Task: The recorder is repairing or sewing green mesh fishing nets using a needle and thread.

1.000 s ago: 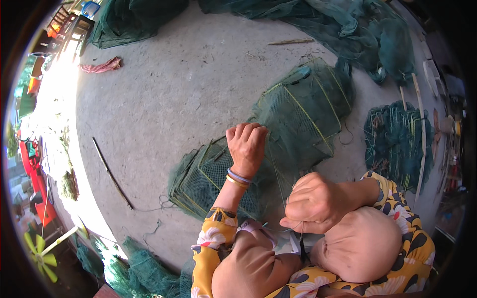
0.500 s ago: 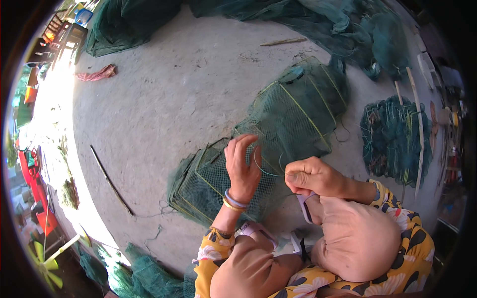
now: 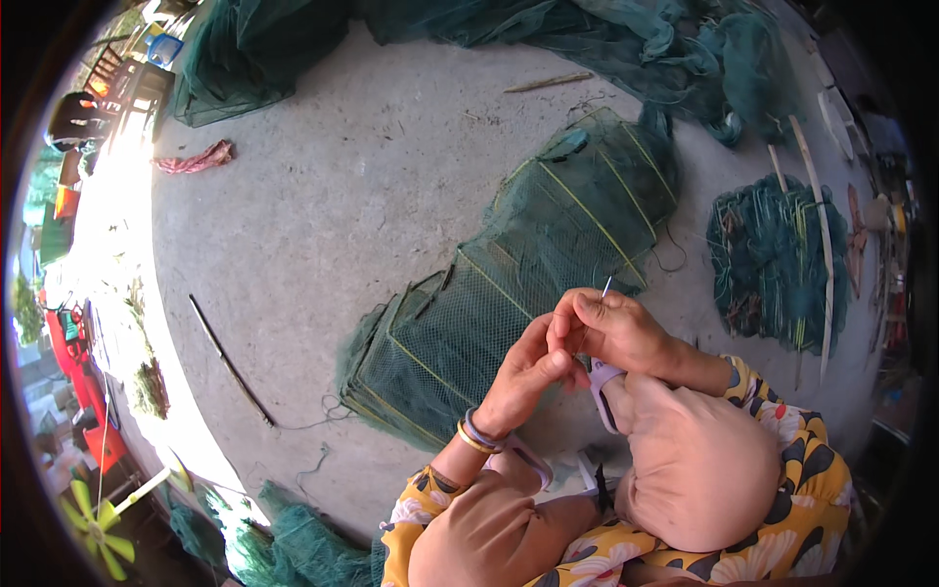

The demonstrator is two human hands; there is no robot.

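Observation:
My left hand [image 3: 528, 377] and my right hand [image 3: 623, 331] meet over the near end of a long green net trap [image 3: 469, 328], fingertips touching. The right fingers are closed on a thin needle-like tool [image 3: 606, 286], whose pale tip sticks up past the knuckles. My left fingers are bent in a pinch against the right ones; what lies in them is too small to make out. Framed by yellow-green ribs, the mesh trap stretches across the concrete floor from beside my feet to the far right.
More green netting [image 3: 626, 29] lies heaped along the far side. A folded net bundle [image 3: 778, 264] with wooden sticks [image 3: 814, 186] is at right. On the left are a dark rod [image 3: 230, 359], a reddish cloth [image 3: 199, 158] and a yellow-green fan [image 3: 98, 528]. More netting [image 3: 318, 538] lies near left.
My left hand, raised with fingers spread apart before, has come right and down to meet the right hand. The right hand has risen slightly; the pale tip now shows above it.

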